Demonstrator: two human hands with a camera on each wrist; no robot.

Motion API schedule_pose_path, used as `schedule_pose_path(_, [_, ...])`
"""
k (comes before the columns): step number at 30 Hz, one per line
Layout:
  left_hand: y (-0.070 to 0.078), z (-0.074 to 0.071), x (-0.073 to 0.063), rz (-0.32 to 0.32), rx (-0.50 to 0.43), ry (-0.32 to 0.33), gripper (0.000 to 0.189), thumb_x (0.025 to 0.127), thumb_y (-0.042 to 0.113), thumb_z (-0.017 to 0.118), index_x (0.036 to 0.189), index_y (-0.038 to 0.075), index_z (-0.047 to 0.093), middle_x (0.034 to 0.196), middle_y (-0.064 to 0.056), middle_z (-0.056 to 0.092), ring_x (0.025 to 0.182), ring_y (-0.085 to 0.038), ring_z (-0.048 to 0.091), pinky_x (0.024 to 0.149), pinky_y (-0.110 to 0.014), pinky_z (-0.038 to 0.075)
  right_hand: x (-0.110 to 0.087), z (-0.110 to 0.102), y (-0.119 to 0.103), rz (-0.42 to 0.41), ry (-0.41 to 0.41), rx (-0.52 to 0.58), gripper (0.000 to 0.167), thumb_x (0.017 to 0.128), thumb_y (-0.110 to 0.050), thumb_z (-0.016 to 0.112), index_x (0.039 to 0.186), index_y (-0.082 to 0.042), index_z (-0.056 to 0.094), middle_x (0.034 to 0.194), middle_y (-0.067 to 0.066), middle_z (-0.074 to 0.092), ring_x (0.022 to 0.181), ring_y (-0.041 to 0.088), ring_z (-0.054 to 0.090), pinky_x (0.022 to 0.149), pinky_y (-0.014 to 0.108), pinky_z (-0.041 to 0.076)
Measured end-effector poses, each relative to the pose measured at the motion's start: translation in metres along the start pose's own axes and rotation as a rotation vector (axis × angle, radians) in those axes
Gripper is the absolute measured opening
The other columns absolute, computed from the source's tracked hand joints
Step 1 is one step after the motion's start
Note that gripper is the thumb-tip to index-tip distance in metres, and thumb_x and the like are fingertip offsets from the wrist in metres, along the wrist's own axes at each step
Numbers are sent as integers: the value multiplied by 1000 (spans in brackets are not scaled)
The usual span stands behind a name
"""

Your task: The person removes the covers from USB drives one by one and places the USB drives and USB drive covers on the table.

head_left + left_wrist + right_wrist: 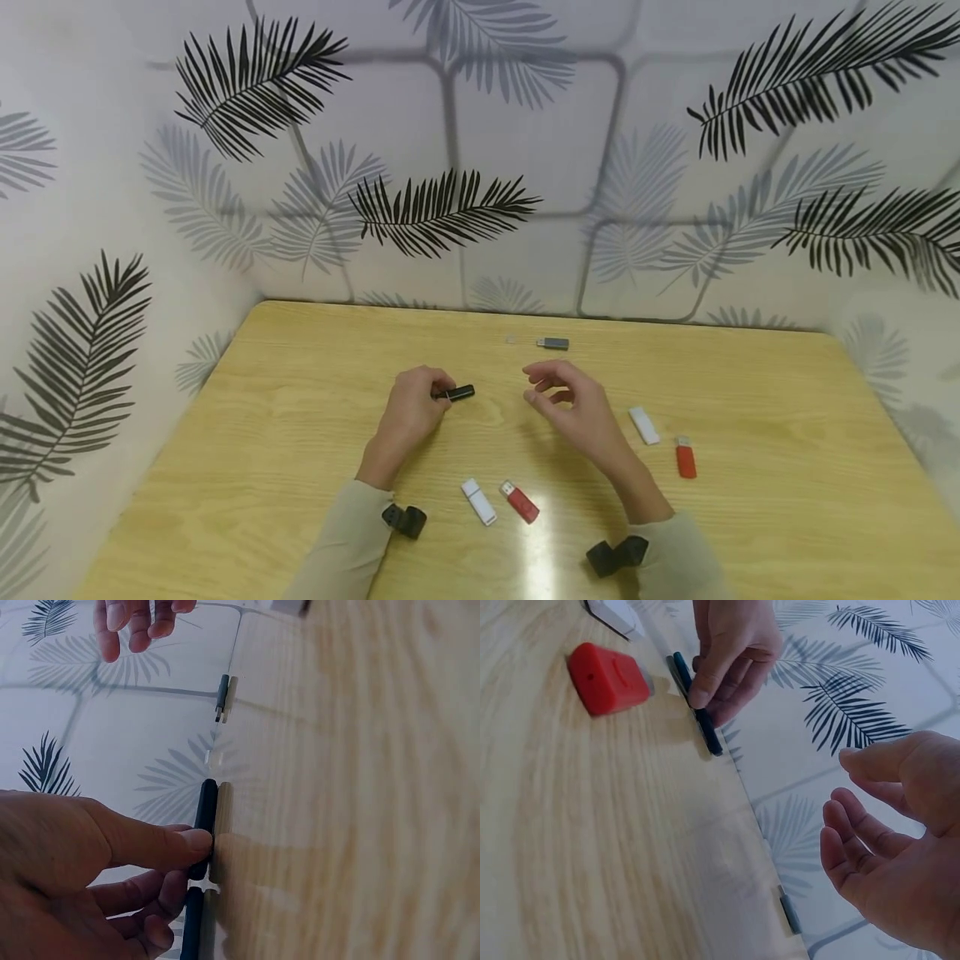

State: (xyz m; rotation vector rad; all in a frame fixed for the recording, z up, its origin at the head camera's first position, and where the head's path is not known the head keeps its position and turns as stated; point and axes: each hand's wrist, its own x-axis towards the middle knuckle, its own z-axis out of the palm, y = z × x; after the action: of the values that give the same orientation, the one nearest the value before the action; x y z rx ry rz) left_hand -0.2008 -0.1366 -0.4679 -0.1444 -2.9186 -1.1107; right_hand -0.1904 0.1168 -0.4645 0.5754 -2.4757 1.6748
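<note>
My left hand pinches a black USB stick low over the wooden table. Thumb and fingertips meet on it; in the left wrist view a second black piece lines up end to end with the pinched part, a light gap between them. Whether that piece is a cap cannot be told. To the right, my right hand hovers with loosely bent fingers and nothing in them. Beyond both hands lies a grey USB stick, beside a tiny clear piece.
A white USB stick and a red one lie between my forearms. Right of my right hand are another white stick and another red one. The table ends at a leaf-patterned backdrop.
</note>
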Motion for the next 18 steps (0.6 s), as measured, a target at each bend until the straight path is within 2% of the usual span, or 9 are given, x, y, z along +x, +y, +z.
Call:
schedule_pose_path(3, [2, -1, 0, 14, 18, 16, 17, 87, -4, 78, 101, 5, 78, 92, -6, 70, 82, -19, 64, 74, -37, 56, -1, 4, 0, -12, -12, -14, 30, 93, -6, 76, 122, -4, 70, 111, 17, 69, 100, 24, 67, 82, 39, 58])
schedule_pose_path(7, [5, -3, -2, 71, 1, 32, 19, 86, -3, 79, 102, 8, 79, 96, -5, 72, 84, -19, 65, 74, -38, 56, -2, 9, -3, -43, -25, -34, 31, 92, -5, 77, 121, -6, 70, 111, 16, 69, 99, 24, 67, 82, 41, 58])
schedule_pose_path(13, [12, -5, -4, 135, -118, -29, 19, 87, -4, 78, 102, 9, 78, 102, -4, 73, 96, -23, 69, 83, -41, 58, -3, 15, -8, -116, -43, -101, 32, 89, -3, 80, 120, -5, 70, 113, 13, 69, 98, 26, 66, 80, 43, 60])
schedule_pose_path(18, [20, -7, -7, 210, -123, -44, 19, 88, -4, 78, 103, 8, 78, 101, -5, 73, 95, -23, 70, 81, -42, 57, -4, 19, -8, -141, -42, -152, 33, 88, -3, 81, 119, -5, 70, 113, 13, 69, 98, 24, 67, 80, 40, 61])
